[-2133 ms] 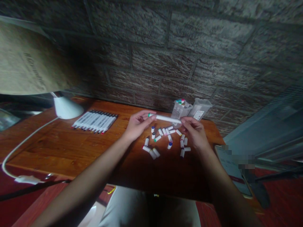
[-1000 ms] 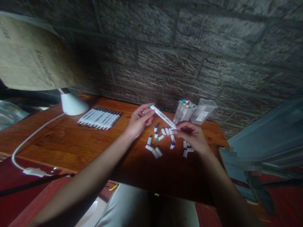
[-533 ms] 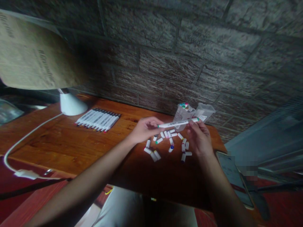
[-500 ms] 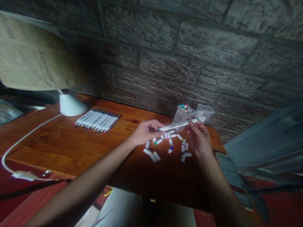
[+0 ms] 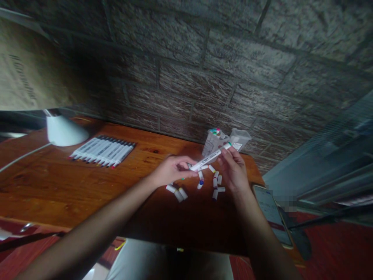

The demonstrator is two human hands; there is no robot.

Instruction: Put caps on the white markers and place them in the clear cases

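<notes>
- With our left hand (image 5: pixel 175 170) we grip the lower end of a white marker (image 5: pixel 208 158), thumb and fingers closed around it
- With our right hand (image 5: pixel 234 169) we pinch its upper end, where a green tip shows between thumb and fingers
- We hold the marker slanted above the desk (image 5: pixel 58 190), its right end higher, in front of the clear containers; whether its lower end is capped we cannot tell, as our fingers hide it
- Done, as far as we can judge: a row of markers (image 5: pixel 100 151) lies neatly side by side near the lamp base (image 5: pixel 65 132), dark ends toward the brick wall (image 5: pixel 180 77)
- Left, by the same judgement: the marker between our hands is in neither the row nor a container, and short white caps (image 5: pixel 215 179) with coloured ends lie scattered below it, some hidden by our left hand
- We see coloured ends at the top of the left container (image 5: pixel 208 146); the right container (image 5: pixel 240 136) stands just beside it, and a phone (image 5: pixel 272 217) lies near our right forearm
</notes>
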